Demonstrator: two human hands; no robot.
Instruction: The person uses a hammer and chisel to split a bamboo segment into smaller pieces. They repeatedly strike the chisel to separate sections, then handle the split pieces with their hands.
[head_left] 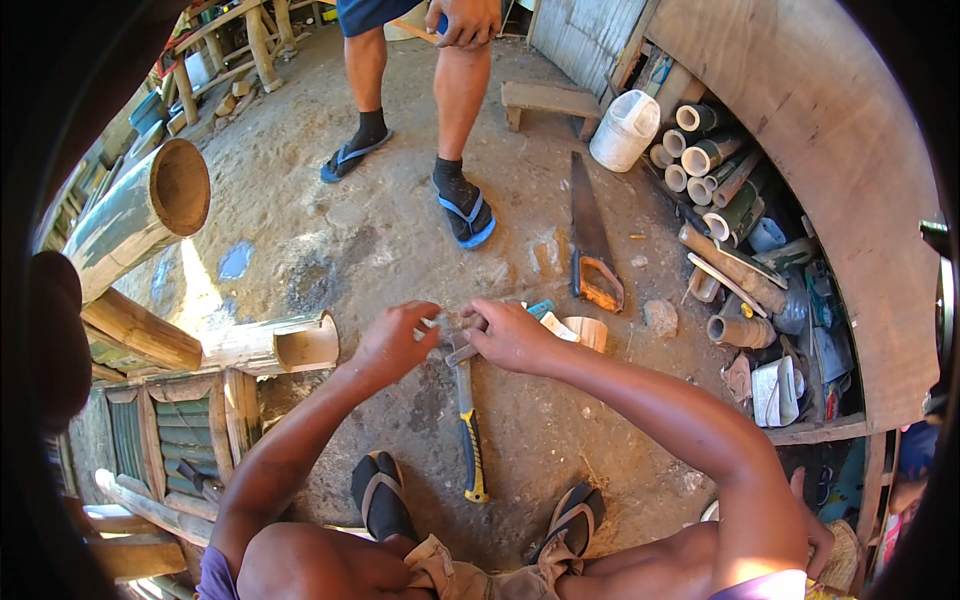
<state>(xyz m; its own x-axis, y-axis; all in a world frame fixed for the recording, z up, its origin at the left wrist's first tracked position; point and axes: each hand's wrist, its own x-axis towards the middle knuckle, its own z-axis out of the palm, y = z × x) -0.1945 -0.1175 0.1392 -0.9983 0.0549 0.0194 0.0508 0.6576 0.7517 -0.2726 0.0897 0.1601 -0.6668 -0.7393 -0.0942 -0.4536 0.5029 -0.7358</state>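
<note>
My left hand [398, 342] and my right hand [508, 337] are raised close together in the middle, fingers bent in a pinch. A small pale bit shows at the left fingertips; what either hand holds is too small to make out. Below them a claw hammer [470, 445] with a black and yellow grip lies on the ground, its head just under my right fingers. Beyond my right wrist lie a small blue and white thing [543, 312] and a short cut piece of bamboo [587, 332]. Farther off is a handsaw [590, 225] with a wooden handle.
Another person [455, 110] in blue flip-flops stands ahead. Large bamboo poles [130, 225] jut in from the left. At right, a shelf holds stacked bamboo tubes [712, 155] beside a white container [625, 130]. A low wooden bench [550, 98] and a stone [660, 318] stand on the dirt ground.
</note>
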